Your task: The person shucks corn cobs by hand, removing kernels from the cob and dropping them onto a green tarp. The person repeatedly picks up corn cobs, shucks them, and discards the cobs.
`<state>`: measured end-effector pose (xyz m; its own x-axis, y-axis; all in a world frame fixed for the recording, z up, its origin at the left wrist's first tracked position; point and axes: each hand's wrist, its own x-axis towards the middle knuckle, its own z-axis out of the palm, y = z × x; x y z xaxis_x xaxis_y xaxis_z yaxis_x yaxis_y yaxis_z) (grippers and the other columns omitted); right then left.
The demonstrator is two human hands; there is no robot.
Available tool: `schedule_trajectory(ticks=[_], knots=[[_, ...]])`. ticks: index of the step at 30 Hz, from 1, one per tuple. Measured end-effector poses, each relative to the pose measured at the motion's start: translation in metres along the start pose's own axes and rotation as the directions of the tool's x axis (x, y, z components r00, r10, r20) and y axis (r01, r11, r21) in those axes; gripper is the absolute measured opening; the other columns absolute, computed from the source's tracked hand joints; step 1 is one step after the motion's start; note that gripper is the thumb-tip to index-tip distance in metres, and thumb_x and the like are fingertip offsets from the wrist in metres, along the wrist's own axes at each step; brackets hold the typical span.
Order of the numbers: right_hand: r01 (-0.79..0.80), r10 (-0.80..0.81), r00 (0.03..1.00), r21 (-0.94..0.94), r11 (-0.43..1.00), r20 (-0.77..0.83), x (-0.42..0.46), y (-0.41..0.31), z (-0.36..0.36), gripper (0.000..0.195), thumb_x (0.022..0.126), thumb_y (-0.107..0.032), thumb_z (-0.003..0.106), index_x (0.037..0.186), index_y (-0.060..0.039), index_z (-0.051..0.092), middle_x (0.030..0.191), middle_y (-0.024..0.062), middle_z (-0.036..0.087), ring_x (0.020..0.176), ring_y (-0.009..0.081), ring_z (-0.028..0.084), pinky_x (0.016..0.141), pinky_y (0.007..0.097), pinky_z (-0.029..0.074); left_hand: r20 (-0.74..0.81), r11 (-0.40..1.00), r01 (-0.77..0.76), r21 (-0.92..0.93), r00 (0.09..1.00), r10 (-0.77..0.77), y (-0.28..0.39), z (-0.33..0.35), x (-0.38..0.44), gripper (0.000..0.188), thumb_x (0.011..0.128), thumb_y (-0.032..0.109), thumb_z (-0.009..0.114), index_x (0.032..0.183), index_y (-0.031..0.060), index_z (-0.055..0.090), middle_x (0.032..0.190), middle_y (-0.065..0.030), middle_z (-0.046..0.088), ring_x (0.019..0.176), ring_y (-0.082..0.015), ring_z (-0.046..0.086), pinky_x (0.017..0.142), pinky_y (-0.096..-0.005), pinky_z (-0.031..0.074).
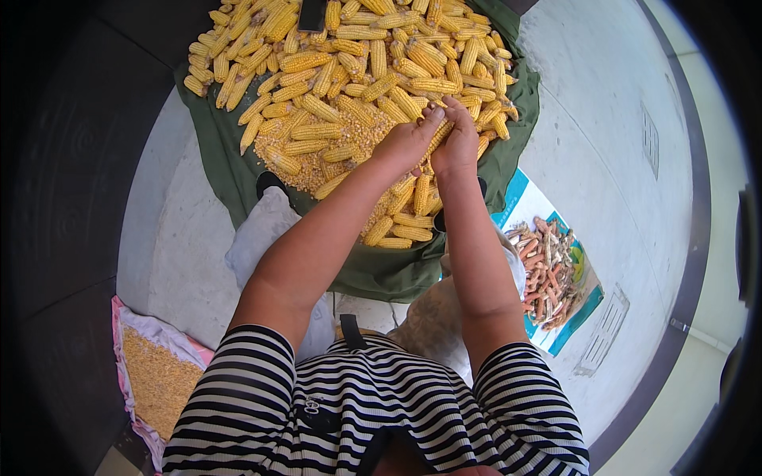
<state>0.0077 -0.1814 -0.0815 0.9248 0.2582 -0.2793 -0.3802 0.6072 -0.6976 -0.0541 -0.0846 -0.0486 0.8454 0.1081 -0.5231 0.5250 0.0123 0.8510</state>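
Observation:
An ear of yellow corn [437,141] is held at a slant between my two hands, over the right side of a large heap of corn ears [363,53]. My left hand [408,140] grips it from the left, thumb pointing up along the ear. Around its right side my right hand [458,137] is closed, with the fingers near the ear's upper end. Parts of the ear are hidden by both hands. Loose corn kernels [300,172] lie among the ears just left of my hands. Under the heap spreads a dark green cloth [381,273].
A dark phone-like object [312,15] rests on the heap at the top. Bare corn cobs [547,273] are piled on a printed sheet [559,344] at the right. Kernels [156,378] fill a pink-edged cloth [119,357] at the lower left. My shoes touch the green cloth.

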Motion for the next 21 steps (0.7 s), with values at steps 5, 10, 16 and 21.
schedule_trajectory(ticks=[5,10,16,21], knots=[[0.195,-0.207,0.977,-0.203,0.960,-0.040,0.002,0.010,-0.003,0.016,0.090,-0.007,0.057,0.104,0.0007,0.060,0.096,0.0090,0.061,0.087,0.0191,0.057,0.082,0.0347,0.049,-0.004,0.998,-0.016,0.066,1.000,0.016,-0.015,0.001,0.011,0.077,0.096,0.068,0.035,0.103,-0.0024,0.066,0.076,-0.0111,0.065,0.061,-0.0210,0.066,0.056,-0.0340,0.053],[0.173,-0.221,0.968,-0.318,0.932,-0.122,0.000,0.013,-0.005,0.014,0.091,-0.015,0.062,0.096,-0.0009,0.062,0.084,0.0028,0.058,0.077,0.0134,0.053,0.069,0.0275,0.044,-0.028,0.978,0.001,0.207,1.000,0.004,-0.016,0.006,0.008,0.076,0.095,0.069,0.031,0.085,0.0024,0.068,0.063,-0.0094,0.065,0.055,-0.0218,0.067,0.061,-0.0345,0.053],[0.087,-0.157,0.969,-0.331,0.940,-0.192,0.000,0.008,0.003,0.036,0.096,-0.029,0.063,0.114,0.0019,0.062,0.100,0.0117,0.063,0.095,0.0217,0.057,0.085,0.0349,0.047,0.000,0.994,0.082,0.074,0.997,-0.082,-0.018,0.001,0.011,0.078,0.096,0.066,0.038,0.113,-0.0056,0.062,0.093,-0.0180,0.063,0.076,-0.0229,0.068,0.059,-0.0369,0.056],[0.383,-0.382,0.878,-0.901,0.204,0.287,0.023,-0.020,-0.024,0.055,0.096,-0.040,0.059,0.133,0.0008,0.056,0.125,0.0243,0.056,0.126,0.0343,0.048,0.103,0.0433,0.040,-0.049,0.948,0.145,-0.284,0.985,-0.165,-0.007,-0.005,0.004,0.086,0.095,0.066,0.042,0.144,-0.0052,0.041,0.123,-0.0243,0.054,0.093,-0.0219,0.065,0.067,-0.0375,0.057]])
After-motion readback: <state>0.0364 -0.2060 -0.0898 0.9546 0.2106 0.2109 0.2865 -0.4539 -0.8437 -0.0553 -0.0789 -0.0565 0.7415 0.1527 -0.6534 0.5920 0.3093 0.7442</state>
